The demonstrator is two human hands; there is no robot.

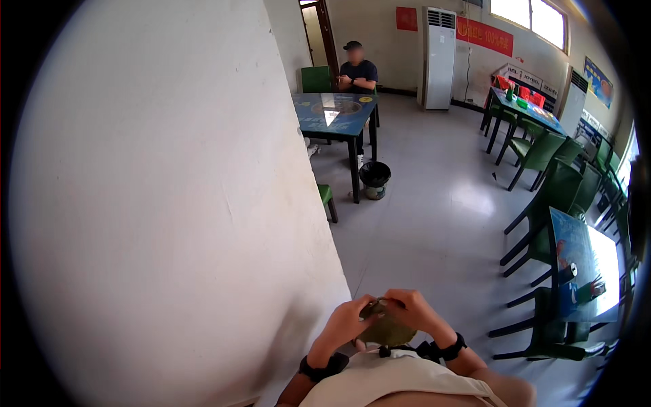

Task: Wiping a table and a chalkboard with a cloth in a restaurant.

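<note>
Both my hands are raised close in front of my body at the bottom centre. Between them is an olive-green, rounded thing (387,329), perhaps a cap or a cloth item; its kind is not certain. My left hand (351,319) has its fingers closed on the upper left edge of it. At the upper right edge, my right hand (411,308) grips it with bent fingers. The green thing hangs below the fingertips. Each wrist bears a black band. A light beige garment (402,374) covers my front just below.
A white wall (178,193) stands close on my left, its edge near my left hand. Ahead are a blue table (338,114), a seated person (358,74) and a lined bin (375,175). Green chairs (541,152) and tables (567,254) line the right side.
</note>
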